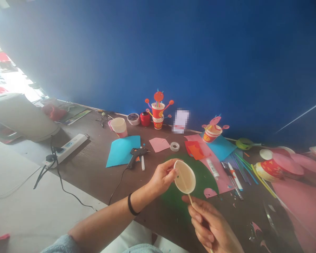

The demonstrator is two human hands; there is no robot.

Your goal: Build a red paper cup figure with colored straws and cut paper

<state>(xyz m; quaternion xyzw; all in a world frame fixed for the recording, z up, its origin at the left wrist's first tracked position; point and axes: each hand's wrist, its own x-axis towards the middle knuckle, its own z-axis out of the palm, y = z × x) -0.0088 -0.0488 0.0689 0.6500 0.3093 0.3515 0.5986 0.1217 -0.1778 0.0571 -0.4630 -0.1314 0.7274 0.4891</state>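
Observation:
My left hand (pixel 163 177) grips the rim of a paper cup (pixel 184 177), whose open mouth faces me. My right hand (pixel 213 225) is closed on a thin wooden stick (pixel 190 199) that runs up into the cup's inside. Both hands hover over a dark green paper sheet (pixel 205 172) on the brown table (pixel 94 168). A black band sits on my left wrist.
A black glue gun (pixel 136 154) and its cord lie beside blue paper (pixel 122 150). Pink paper (pixel 159 144), a tape roll (pixel 175 146), a glue stick (pixel 212 168), pens, straws and decorated red cups (pixel 158 111) crowd the back. A power strip (pixel 67 147) lies at the left.

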